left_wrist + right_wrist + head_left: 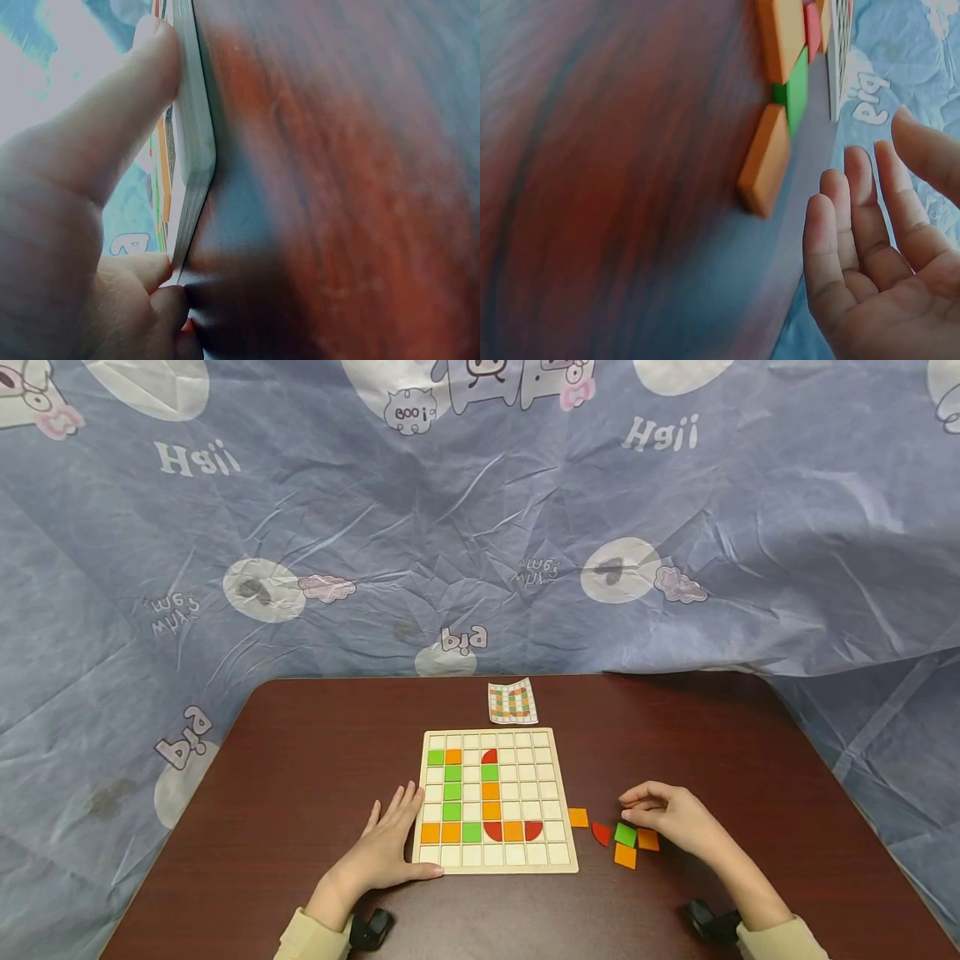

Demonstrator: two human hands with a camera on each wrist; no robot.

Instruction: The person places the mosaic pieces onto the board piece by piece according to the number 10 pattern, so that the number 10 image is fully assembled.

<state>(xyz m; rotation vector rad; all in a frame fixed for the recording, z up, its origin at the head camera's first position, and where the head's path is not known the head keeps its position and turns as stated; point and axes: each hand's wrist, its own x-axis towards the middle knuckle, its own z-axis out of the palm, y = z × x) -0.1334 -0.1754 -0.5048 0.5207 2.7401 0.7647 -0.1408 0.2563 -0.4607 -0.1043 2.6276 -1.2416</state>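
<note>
A pale wooden grid board [495,868] lies on the table, with green [452,792] and orange square tiles and red quarter-round tiles set in some cells. My left hand [386,852] rests at its front left corner, thumb on the front edge and spread fingers along the left side. In the left wrist view the thumb [120,112] touches the board's rim. My right hand [671,814] hovers over loose tiles right of the board, fingers slightly bent, holding nothing. Below it lie a green tile [626,835], orange tiles [648,839] and a red quarter-round tile [601,833].
Behind the board lies a small pattern card [513,702] showing a coloured grid. One orange tile [578,817] lies close to the board's right edge. The dark brown table [300,760] backs onto a blue printed cloth [450,527].
</note>
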